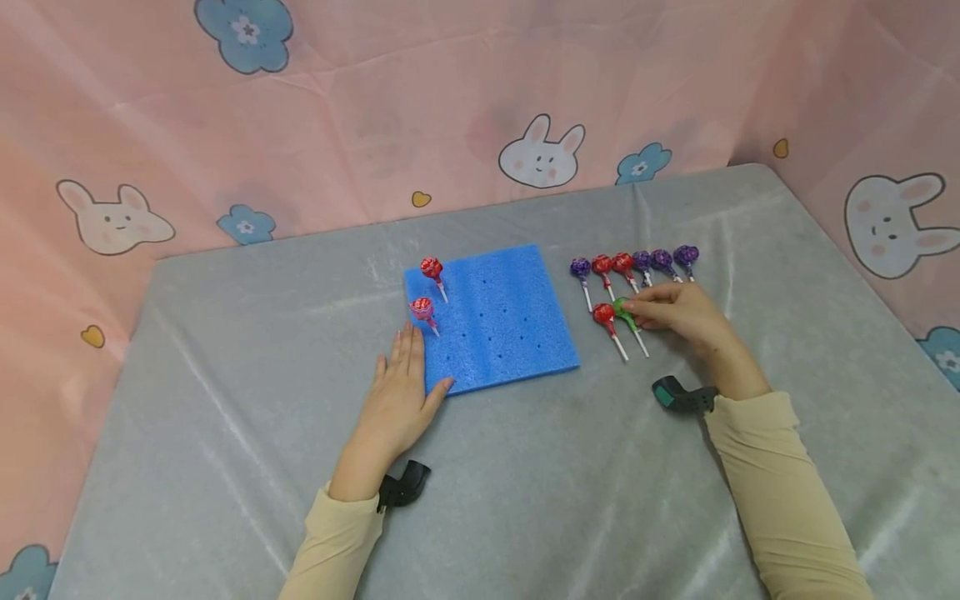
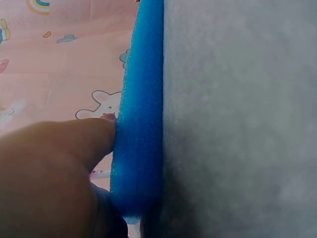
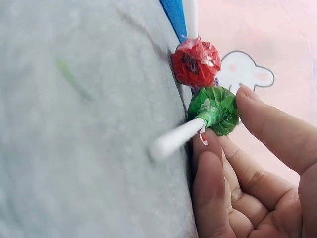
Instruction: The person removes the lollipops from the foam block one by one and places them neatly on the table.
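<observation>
A: What is seen nearest?

B: Two beige sleeves (image 1: 783, 492), with black wrist-worn devices (image 1: 405, 485) fastened by the cuffs.

A: How are the hands placed?

B: They are held well apart. The left hand (image 1: 397, 404) is laid with straight fingers along the left edge of a flat blue foam board (image 1: 517, 292), its thumb set at the near edge. By the right hand (image 1: 686, 317), the head of a green-wrapped lollipop with a white stick (image 3: 225, 109) is pinched between thumb and fingers.

A: And where is the green one held?

B: To the right of the board, just beside a red-wrapped lollipop (image 1: 603, 314), at the grey cloth-covered worktop (image 1: 525, 500); whether it is lifted cannot be told.

A: What is borne by the board?

B: Small dark holes are scattered over it. Near its left edge a pink-and-red lollipop (image 1: 422, 308) and, behind that, a red lollipop (image 1: 431, 267) are stood stick-down.

A: Farther off?

B: Six lollipops (image 1: 602, 265) are laid in a row: one purple, two red, three purple. Behind the worktop, pink printed fabric (image 1: 390, 125) is hung.
</observation>
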The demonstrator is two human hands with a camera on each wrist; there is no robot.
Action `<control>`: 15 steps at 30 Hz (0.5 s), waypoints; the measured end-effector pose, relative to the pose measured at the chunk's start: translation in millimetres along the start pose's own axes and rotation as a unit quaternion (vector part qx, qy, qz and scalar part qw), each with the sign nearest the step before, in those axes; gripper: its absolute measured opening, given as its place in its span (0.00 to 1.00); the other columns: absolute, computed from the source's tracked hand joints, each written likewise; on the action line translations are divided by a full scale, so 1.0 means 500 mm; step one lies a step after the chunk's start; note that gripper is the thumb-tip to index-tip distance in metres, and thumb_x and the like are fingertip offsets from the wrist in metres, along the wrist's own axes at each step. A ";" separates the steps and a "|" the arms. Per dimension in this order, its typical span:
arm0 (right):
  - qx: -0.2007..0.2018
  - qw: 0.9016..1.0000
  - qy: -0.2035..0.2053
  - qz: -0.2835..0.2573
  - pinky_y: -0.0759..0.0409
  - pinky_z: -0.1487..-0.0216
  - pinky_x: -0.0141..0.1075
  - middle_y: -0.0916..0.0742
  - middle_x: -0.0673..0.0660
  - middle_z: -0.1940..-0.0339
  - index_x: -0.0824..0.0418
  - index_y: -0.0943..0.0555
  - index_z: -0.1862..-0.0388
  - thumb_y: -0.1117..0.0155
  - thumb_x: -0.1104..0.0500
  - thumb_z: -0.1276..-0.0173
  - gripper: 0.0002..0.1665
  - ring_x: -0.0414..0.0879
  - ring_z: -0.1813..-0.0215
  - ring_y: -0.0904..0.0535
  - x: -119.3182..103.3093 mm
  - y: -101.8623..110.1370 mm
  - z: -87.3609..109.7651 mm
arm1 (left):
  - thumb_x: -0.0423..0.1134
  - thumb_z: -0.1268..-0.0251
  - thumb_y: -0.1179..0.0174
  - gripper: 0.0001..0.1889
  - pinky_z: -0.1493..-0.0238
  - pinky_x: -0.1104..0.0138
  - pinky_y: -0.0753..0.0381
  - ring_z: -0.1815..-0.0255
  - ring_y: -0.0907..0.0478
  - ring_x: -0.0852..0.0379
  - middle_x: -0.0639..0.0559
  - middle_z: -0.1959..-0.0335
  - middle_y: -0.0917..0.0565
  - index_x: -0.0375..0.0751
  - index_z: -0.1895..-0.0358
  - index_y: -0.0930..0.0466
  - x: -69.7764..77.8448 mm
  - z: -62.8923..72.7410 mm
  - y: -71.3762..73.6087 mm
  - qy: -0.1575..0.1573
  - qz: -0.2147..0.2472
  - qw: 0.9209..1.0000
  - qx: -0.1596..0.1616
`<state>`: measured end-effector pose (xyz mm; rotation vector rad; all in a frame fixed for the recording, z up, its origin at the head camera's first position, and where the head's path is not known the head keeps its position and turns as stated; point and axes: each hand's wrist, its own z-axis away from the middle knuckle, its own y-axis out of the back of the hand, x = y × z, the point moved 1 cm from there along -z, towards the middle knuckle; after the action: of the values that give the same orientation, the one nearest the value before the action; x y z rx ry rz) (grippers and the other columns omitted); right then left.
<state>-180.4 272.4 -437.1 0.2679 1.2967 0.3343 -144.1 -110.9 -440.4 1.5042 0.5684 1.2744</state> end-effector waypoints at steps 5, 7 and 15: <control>-0.010 1.000 -0.007 0.000 0.20 0.66 0.29 0.16 0.41 0.74 0.75 0.21 0.55 0.33 0.57 0.37 0.21 0.34 0.69 0.20 0.001 0.002 -0.001 | 0.53 0.27 0.56 0.40 0.30 0.47 0.59 0.25 0.64 0.44 0.38 0.25 0.61 0.27 0.27 0.61 -0.001 0.001 0.000 0.002 -0.003 1.000 -0.002; -0.012 1.000 -0.006 -0.004 0.19 0.67 0.29 0.15 0.42 0.74 0.75 0.21 0.55 0.33 0.58 0.37 0.21 0.35 0.70 0.20 0.000 0.001 0.000 | 0.53 0.27 0.56 0.40 0.30 0.47 0.59 0.25 0.64 0.44 0.38 0.25 0.61 0.27 0.27 0.61 -0.001 0.001 0.000 0.002 -0.003 1.000 -0.002; -0.022 1.000 -0.013 -0.008 0.19 0.67 0.30 0.15 0.43 0.74 0.74 0.20 0.57 0.35 0.59 0.36 0.18 0.36 0.71 0.19 0.003 0.006 0.001 | 0.54 0.27 0.56 0.40 0.30 0.47 0.59 0.25 0.64 0.45 0.39 0.25 0.62 0.28 0.27 0.62 -0.002 -0.001 -0.002 0.003 -0.006 1.000 -0.004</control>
<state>-179.9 275.8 -436.9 0.2244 1.2629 0.3452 -144.6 -111.1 -441.9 1.4876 0.5755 1.2713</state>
